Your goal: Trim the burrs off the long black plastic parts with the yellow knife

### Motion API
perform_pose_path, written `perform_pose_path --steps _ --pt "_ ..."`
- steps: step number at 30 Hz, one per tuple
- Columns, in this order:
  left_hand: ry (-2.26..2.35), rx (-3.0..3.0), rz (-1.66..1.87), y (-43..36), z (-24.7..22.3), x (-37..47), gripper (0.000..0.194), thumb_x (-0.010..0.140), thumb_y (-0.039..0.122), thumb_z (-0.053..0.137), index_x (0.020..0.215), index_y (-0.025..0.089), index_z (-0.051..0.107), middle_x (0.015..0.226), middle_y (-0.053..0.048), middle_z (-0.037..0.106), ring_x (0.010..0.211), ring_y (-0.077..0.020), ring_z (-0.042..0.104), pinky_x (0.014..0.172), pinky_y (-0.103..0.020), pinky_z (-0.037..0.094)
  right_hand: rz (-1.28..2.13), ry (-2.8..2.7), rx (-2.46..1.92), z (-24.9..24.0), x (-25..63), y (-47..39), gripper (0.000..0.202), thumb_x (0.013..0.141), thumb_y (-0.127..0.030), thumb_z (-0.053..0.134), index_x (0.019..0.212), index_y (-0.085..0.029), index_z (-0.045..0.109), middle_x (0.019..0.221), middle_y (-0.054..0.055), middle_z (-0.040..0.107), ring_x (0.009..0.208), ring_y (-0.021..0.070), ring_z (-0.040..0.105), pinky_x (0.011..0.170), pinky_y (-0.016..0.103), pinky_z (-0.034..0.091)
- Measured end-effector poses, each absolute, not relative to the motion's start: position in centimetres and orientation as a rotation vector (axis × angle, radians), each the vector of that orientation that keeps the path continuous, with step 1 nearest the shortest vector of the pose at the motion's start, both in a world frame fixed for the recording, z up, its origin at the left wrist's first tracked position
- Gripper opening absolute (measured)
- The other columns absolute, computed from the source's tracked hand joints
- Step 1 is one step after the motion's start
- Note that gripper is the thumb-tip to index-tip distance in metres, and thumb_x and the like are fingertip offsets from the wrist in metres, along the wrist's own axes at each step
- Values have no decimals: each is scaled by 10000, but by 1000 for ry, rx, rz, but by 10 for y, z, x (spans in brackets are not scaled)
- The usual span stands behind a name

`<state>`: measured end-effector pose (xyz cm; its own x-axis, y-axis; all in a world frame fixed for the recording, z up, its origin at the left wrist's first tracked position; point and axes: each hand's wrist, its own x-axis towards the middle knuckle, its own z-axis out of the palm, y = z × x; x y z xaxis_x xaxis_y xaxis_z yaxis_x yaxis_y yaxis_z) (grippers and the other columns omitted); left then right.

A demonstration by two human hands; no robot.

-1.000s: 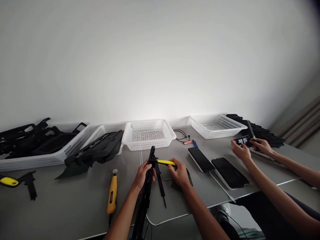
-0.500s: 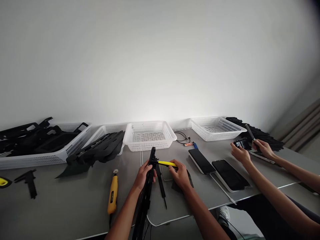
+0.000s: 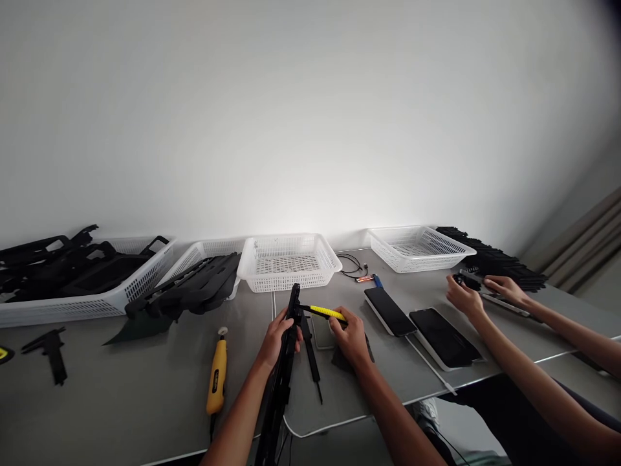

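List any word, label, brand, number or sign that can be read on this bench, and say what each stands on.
No text can be read.
Yellow tool: dark label, its lettering too small to read.
Orange item beside the black cable: pale markings, too blurred to read.

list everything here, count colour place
baskets: four, white, along wall
parts: many, black, left baskets, right pile
table: one, grey, beneath
power tool: one, yellow, left
T-shaped piece: one, black, far left
edge piece: one, yellow, left
slabs: two, black, right
coiled cable: one, black, back
straight cable: one, white, beside slabs
curtain: one, brownish, far right
rod: one, black, between hands
small items: two, orange, blue, back
long part: one, black, left hand
knife-like tool: one, yellow, right hand
co-worker's hands: two, far right
left hand: one, centre
right hand: one, centre
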<state>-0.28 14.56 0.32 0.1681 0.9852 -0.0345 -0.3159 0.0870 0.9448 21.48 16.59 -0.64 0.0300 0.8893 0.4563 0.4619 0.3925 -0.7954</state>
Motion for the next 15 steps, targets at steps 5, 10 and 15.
perform_pose_path --steps 5,10,15 --pt "865 998 1188 146 3 -3 855 846 499 641 1556 99 383 639 -6 703 427 -159 593 427 -239 434 516 -1627 -1213 -4 215 164 229 894 -372 553 762 -196 618 707 -8 614 679 157 547 666 251 372" --pt "855 972 1211 146 0 -3 766 856 483 638 1497 125 417 640 4 695 432 -153 586 440 -239 434 522 -1640 -1205 -4 214 163 220 887 -368 556 767 -195 620 701 -8 602 677 160 547 662 249 375" --pt "838 969 1206 147 -1 -2 556 848 497 661 1267 150 544 640 5 687 423 -140 569 426 -233 405 528 -1611 -1240 -6 214 164 244 901 -397 562 798 -193 647 727 -1 634 705 171 573 676 249 388"
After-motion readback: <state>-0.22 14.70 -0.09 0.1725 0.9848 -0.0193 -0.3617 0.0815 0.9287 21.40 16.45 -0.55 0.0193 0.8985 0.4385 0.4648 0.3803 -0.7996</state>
